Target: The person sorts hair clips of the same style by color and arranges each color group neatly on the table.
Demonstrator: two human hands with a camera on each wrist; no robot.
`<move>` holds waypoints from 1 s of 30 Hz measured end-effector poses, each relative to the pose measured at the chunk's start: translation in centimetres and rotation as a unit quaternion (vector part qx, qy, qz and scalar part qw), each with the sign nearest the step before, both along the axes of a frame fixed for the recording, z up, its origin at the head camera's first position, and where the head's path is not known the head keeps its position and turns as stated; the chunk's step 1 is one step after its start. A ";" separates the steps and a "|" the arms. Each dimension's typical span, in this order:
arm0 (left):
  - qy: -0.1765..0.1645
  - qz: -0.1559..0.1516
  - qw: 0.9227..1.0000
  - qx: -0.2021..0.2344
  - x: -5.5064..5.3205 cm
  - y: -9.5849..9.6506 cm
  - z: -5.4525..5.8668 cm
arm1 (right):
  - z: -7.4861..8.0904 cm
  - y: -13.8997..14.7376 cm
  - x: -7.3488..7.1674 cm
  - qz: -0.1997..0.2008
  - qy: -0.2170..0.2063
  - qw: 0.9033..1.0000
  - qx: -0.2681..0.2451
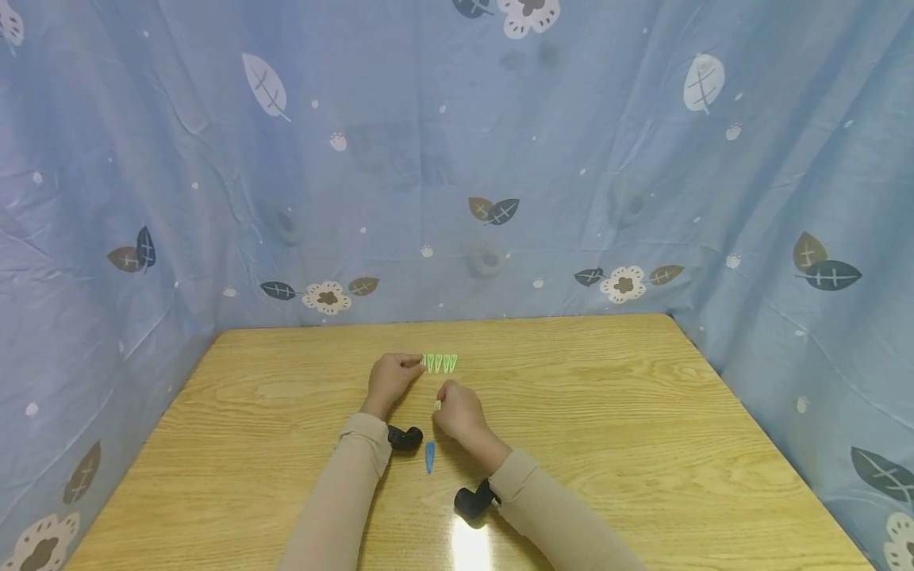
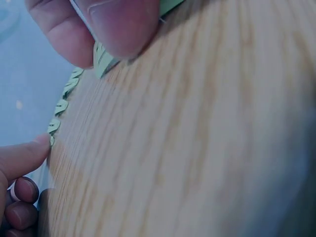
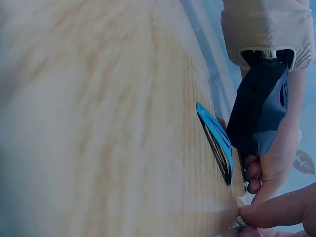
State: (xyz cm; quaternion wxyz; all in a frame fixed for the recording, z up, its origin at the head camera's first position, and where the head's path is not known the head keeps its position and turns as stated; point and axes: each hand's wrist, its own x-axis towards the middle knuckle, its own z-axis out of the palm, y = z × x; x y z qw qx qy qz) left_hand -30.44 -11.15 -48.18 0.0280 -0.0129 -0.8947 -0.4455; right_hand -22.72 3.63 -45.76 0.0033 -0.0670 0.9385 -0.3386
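Several pale green hair clips (image 1: 439, 363) stand side by side in a row toward the back of the table. My left hand (image 1: 390, 379) is at the row's left end, thumb and fingertip on the leftmost clip, which they partly cover. Nearer to me, my right hand (image 1: 460, 412) pinches another green hair clip (image 2: 102, 61) between thumb and finger, low over the wood; most of that clip is hidden by the fingers. A blue hair clip (image 1: 430, 457) lies by itself between the forearms, its loop shape clear in the right wrist view.
The wooden table (image 1: 607, 412) spreads to both sides of the hands. A blue curtain (image 1: 428, 159) with leaves and flowers hangs behind and along the sides. Black cameras sit on both wrists, the left one (image 1: 405, 438) close to the blue clip. A bright glare shows at the front.
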 end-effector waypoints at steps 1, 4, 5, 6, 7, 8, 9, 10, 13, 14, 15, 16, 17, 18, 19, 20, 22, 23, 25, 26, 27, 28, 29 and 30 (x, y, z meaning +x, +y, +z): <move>-0.001 0.001 1.000 0.000 0.0 0.0 0.0 | 0.0 0.1 0.0 0.002 -0.003 1.000 -0.010; -0.002 -0.002 1.000 0.000 -0.1 -0.1 -0.1 | -0.2 0.4 -0.1 0.009 -0.015 0.999 -0.050; 0.000 -0.002 1.000 -0.003 -0.1 -0.1 -0.2 | -0.2 0.6 -0.1 0.012 -0.020 0.998 -0.067; -0.001 -0.004 1.000 -0.002 -0.1 -0.1 -0.2 | -0.3 0.7 -0.1 0.014 -0.024 0.996 -0.084; 0.000 -0.005 1.000 -0.004 -0.1 -0.1 -0.2 | -0.4 0.8 -0.1 0.014 -0.029 0.994 -0.103; 0.000 -0.006 1.000 -0.005 -0.1 -0.1 -0.2 | -0.5 0.9 -0.1 0.014 -0.033 0.992 -0.122; 0.000 -0.007 1.000 -0.006 -0.1 -0.1 -0.2 | -0.5 1.1 -0.1 0.014 -0.036 0.989 -0.139; 0.000 -0.008 1.000 -0.006 -0.1 -0.1 -0.1 | -0.5 1.2 0.0 0.014 -0.036 0.988 -0.151; -0.003 -0.009 1.000 -0.005 0.0 -0.1 0.0 | -0.5 1.5 0.0 0.003 -0.042 0.983 -0.177; -0.004 -0.009 1.000 -0.005 0.0 0.0 0.0 | -0.5 1.6 0.0 0.001 -0.040 0.982 -0.182; -0.004 -0.008 1.000 -0.006 0.0 0.0 0.0 | -0.4 1.7 0.1 -0.004 -0.041 0.981 -0.187; -0.004 -0.006 1.000 -0.006 0.0 0.0 0.0 | -0.2 1.8 0.1 -0.009 -0.044 0.980 -0.195; -0.005 -0.005 1.000 -0.007 0.0 0.0 0.0 | -0.1 1.9 0.2 -0.014 -0.047 0.978 -0.203; -0.006 -0.004 1.000 -0.007 0.0 0.0 0.0 | 0.0 2.0 0.2 -0.016 -0.050 0.976 -0.211; -0.007 -0.002 1.000 -0.008 0.0 0.0 0.0 | 0.2 2.2 0.2 -0.017 -0.052 0.974 -0.221; -0.009 -0.001 1.000 -0.008 0.0 0.0 0.0 | 0.4 2.3 0.3 -0.015 -0.054 0.971 -0.231; -0.010 -0.002 1.000 -0.008 0.0 0.0 0.0 | 0.8 2.7 0.3 -0.011 -0.058 0.966 -0.250; -0.011 -0.002 1.000 -0.007 0.0 0.0 -0.1 | 0.9 2.9 0.3 -0.006 -0.056 0.965 -0.255; -0.010 0.000 1.000 -0.008 0.0 0.0 -0.1 | 1.1 3.3 0.3 0.000 -0.051 0.963 -0.266; -0.009 0.001 1.000 -0.007 0.0 0.0 -0.1 | 1.2 3.5 0.2 0.000 -0.051 0.961 -0.272; -0.009 0.001 1.000 -0.007 0.0 0.0 -0.1 | 1.3 3.7 0.1 -0.001 -0.051 0.960 -0.275; -0.011 0.003 1.000 -0.004 0.0 0.0 -0.1 | 1.3 3.9 0.1 -0.003 -0.053 0.959 -0.280; -0.010 0.001 1.000 -0.004 0.0 0.1 -0.1 | 1.4 4.1 0.0 -0.007 -0.055 0.958 -0.283; -0.009 0.002 1.000 -0.003 0.0 0.1 -0.1 | 1.4 4.2 -0.1 -0.010 -0.057 0.957 -0.284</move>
